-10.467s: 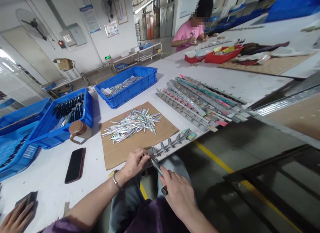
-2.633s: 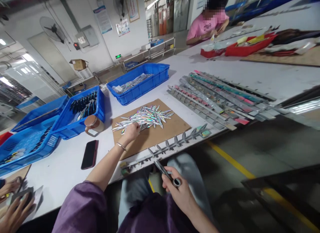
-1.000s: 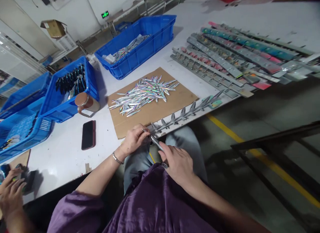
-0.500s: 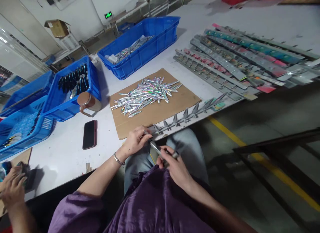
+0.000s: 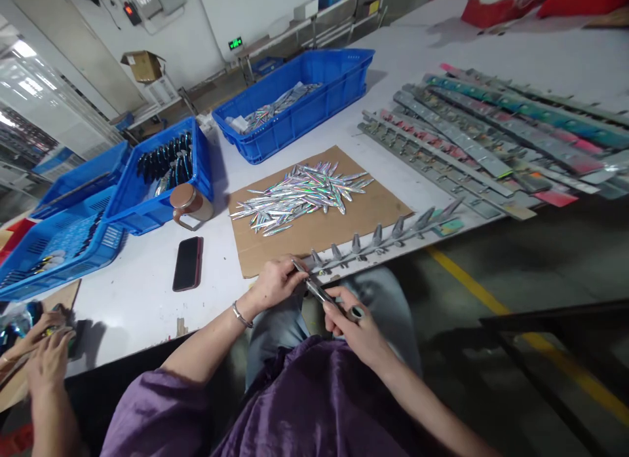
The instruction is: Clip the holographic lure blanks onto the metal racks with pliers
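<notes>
At the table's front edge my left hand (image 5: 278,281) is closed in a pinch on a small silvery piece, at the near end of a grey rack (image 5: 376,245) with several upright leaf-shaped pieces. My right hand (image 5: 350,316) is wrapped round a metallic pen-like tool (image 5: 319,291), whose tip meets the fingers of my left hand. Beyond them, a pile of shiny silver fish-shaped pieces (image 5: 304,194) lies on a brown cardboard sheet (image 5: 260,255).
A phone (image 5: 187,264) and a brown-lidded jar (image 5: 191,206) are at the left. Blue crates (image 5: 295,110) stand behind. Grey and coloured racks (image 5: 472,129) lie at the right. Another person's hands (image 5: 49,352) work at the far left.
The whole view has shifted, so the table and its things appear slightly lower and farther right. My hands keep their places on the small piece and the tool.
</notes>
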### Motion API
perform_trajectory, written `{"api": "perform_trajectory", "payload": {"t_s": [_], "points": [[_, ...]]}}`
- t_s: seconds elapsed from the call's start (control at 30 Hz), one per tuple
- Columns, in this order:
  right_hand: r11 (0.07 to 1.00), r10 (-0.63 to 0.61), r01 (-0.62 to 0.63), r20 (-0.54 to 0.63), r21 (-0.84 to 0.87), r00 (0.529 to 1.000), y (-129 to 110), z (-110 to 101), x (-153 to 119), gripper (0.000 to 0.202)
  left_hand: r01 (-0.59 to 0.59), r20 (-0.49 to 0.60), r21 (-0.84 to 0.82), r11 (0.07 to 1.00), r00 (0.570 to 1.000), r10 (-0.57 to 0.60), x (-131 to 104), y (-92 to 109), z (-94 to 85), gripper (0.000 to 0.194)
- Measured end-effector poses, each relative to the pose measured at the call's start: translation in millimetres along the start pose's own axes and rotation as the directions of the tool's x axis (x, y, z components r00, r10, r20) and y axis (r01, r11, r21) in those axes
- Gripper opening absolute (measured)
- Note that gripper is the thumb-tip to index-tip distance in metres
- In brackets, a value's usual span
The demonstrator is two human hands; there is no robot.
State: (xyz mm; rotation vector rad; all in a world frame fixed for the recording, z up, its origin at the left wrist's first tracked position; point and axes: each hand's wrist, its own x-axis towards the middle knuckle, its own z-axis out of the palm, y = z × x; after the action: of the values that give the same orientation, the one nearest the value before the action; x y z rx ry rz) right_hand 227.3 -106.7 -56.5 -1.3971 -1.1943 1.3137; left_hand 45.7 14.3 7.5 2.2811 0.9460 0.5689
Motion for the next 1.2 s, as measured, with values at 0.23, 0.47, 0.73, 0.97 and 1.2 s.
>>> {"api": "perform_trajectory", "payload": {"t_s": [0.23, 0.47, 0.73, 0.97, 1.2], "points": [[0.947, 0.053, -0.051, 0.0, 0.318, 0.999, 9, 6, 3, 0.061, 0.183, 0.046, 0.026, 0.983, 0.982, -0.184, 27, -27, -50.2, 0.026], [0.947, 0.033, -0.027, -0.013, 0.321, 0.999, 4, 8, 6, 0.064, 0.328, -0.011, 0.57, 0.753, 0.92, -0.393, 80, -56, -77.0, 0.006], [0.993, -0.027, 0.033, -0.059, 0.117, 0.998, 8, 8, 1, 0.052, 0.349, -0.105, 0.626, 0.697, 0.923, -0.369, 72, -57, -55.1, 0.017], [0.989, 0.062, -0.057, -0.033, 0.138, 0.998, 4, 16, -28, 0.054, 0.266, -0.162, -0.548, 0.793, 0.896, -0.413, 16, -44, -52.2, 0.045], [0.937, 0.109, -0.092, -0.031, 0.338, 0.994, -9, 35, -22, 0.053, 0.309, 0.001, -0.54, 0.783, 0.93, -0.367, -28, -7, -52.9, 0.046]]}}
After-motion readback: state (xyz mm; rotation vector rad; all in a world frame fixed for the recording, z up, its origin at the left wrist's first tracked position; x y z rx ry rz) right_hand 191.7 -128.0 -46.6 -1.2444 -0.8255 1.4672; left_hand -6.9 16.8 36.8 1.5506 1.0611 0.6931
